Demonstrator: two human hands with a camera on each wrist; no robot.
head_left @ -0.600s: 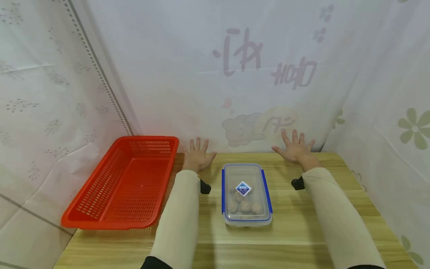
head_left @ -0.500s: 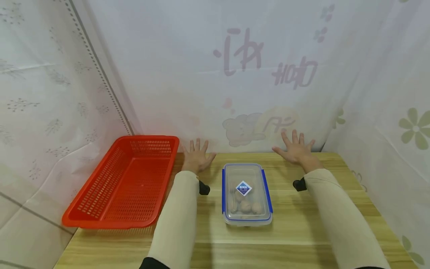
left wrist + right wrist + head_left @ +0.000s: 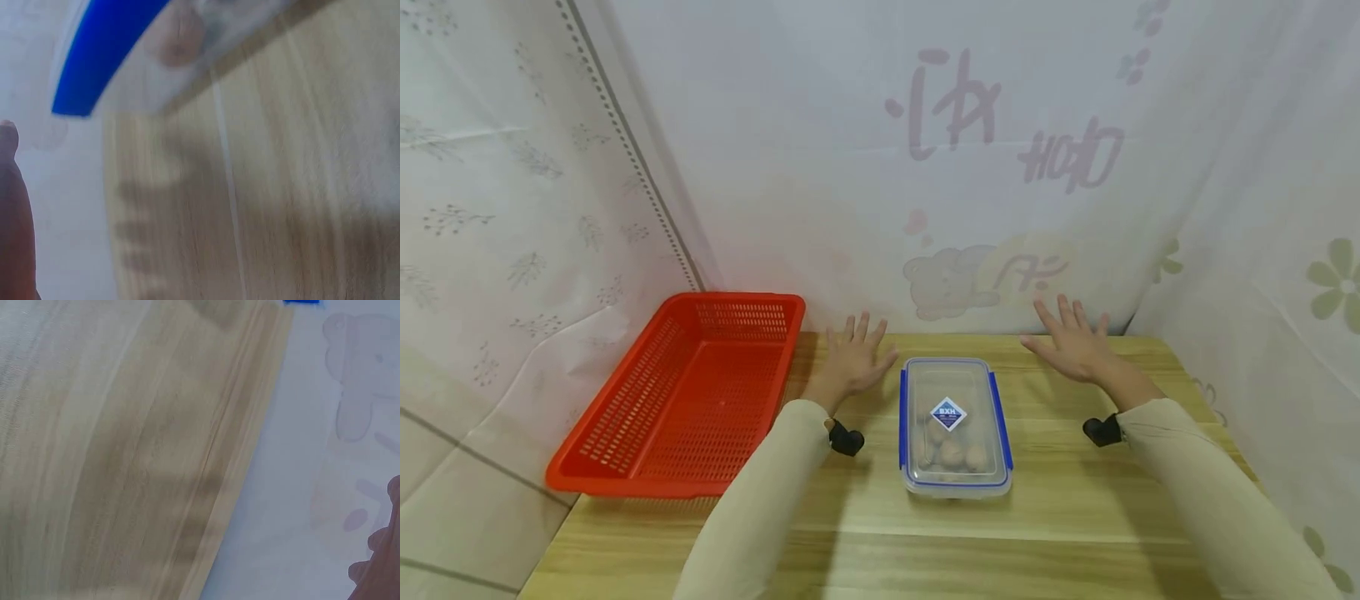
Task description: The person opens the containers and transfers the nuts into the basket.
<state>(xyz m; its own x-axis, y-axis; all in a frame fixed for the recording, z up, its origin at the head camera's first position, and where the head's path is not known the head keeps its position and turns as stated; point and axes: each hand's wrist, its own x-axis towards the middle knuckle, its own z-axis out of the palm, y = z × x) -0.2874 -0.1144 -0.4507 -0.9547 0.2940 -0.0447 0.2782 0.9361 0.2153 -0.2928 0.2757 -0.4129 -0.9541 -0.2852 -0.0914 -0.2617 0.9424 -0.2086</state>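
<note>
A clear lidded food container (image 3: 955, 475) with blue side clips lies on the wooden table, several round brown things (image 3: 951, 454) showing through its lid. My left hand (image 3: 852, 362), fingers spread, is above the table between the container and a red plastic basket (image 3: 790, 367). To the container's right, my right hand (image 3: 1078, 348) is also spread over the table's far edge, holding nothing. In the left wrist view a blue clip (image 3: 106, 56) of the container shows near the top, with part of the left thumb (image 3: 15, 231) at the left edge.
The wooden table (image 3: 970, 558) ends at a pale printed curtain (image 3: 820, 167) behind, with more curtain on both sides. The red basket takes up the table's left side. A black wrist camera (image 3: 846, 437) sits on the left wrist, another (image 3: 1103, 430) on the right.
Both hands have lifted and drawn slightly toward me, the forearms swinging outward. The right hand has shifted right. The view has tilted a little; container and basket stay put.
</note>
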